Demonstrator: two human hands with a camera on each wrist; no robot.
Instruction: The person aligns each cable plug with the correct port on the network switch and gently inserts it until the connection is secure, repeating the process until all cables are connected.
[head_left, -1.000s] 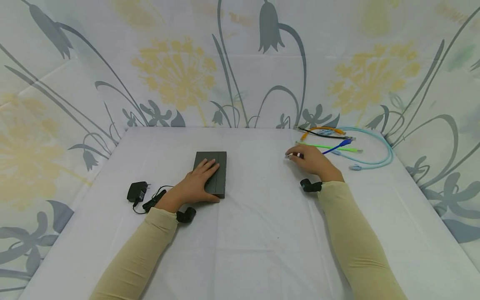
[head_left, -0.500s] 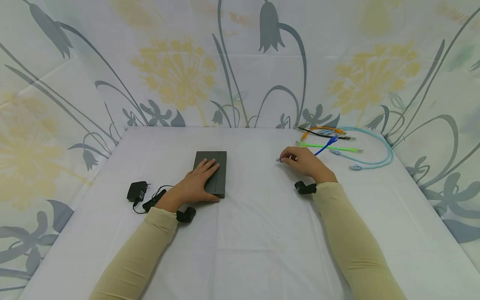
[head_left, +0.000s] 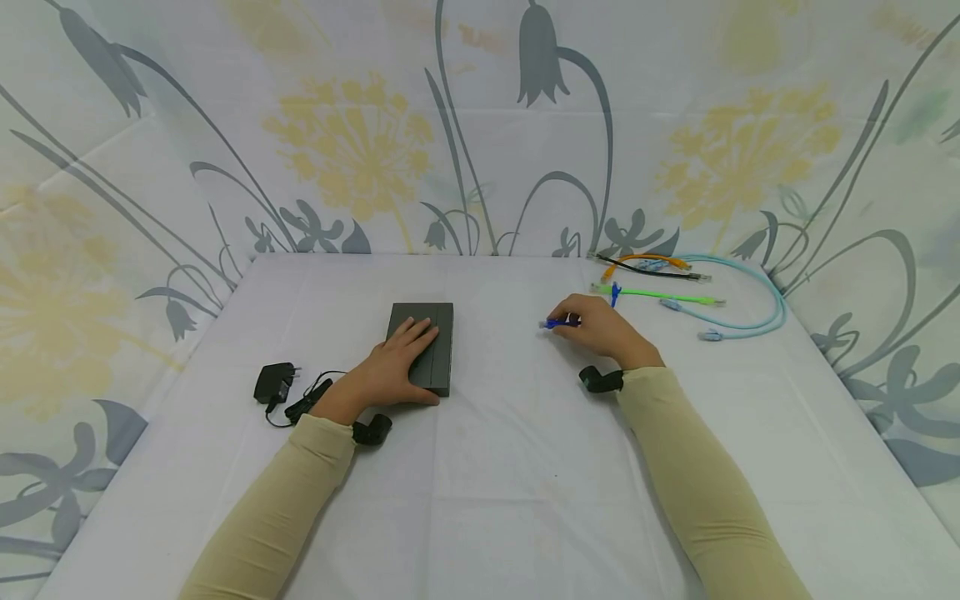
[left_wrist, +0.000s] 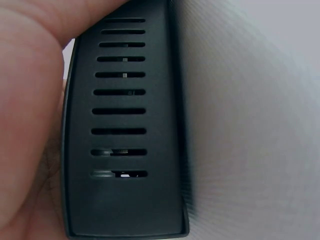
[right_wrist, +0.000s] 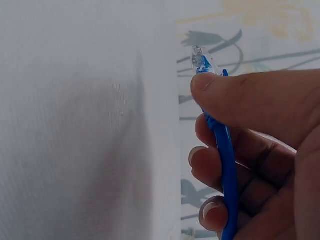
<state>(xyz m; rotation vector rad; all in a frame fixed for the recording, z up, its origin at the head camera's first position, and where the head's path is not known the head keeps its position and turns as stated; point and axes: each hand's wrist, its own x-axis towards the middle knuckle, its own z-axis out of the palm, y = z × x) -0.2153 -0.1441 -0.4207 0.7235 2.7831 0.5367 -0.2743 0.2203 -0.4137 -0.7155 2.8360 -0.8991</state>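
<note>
My left hand [head_left: 386,371] rests on a flat dark grey box with vent slots [head_left: 441,354], which looks like a network switch. Its fingers lie straight and spread across the top, with the thumb by the near edge. In the left wrist view, the row of slots on the box's side [left_wrist: 120,200] shows close up. Over the table to the right, my right hand [head_left: 603,329] pinches a blue Ethernet cable [right_wrist: 227,165] just behind its clear plug [right_wrist: 200,57]. The plug points left toward the box. Behind the hand, the cable's other end [head_left: 615,293] sticks up.
A black power adapter [head_left: 274,383] with its bundled cord [head_left: 309,402] lies left of the box. At the back right are a green cable [head_left: 660,294], an orange cable [head_left: 648,257], a black cable [head_left: 652,270] and a light blue cable [head_left: 780,304]. A floral cloth [head_left: 480,125] stands behind the white table.
My right hand has moved left with the blue Ethernet cable, away from the other cables. The cable's far end has swung left. My left hand and the box have stayed put.
</note>
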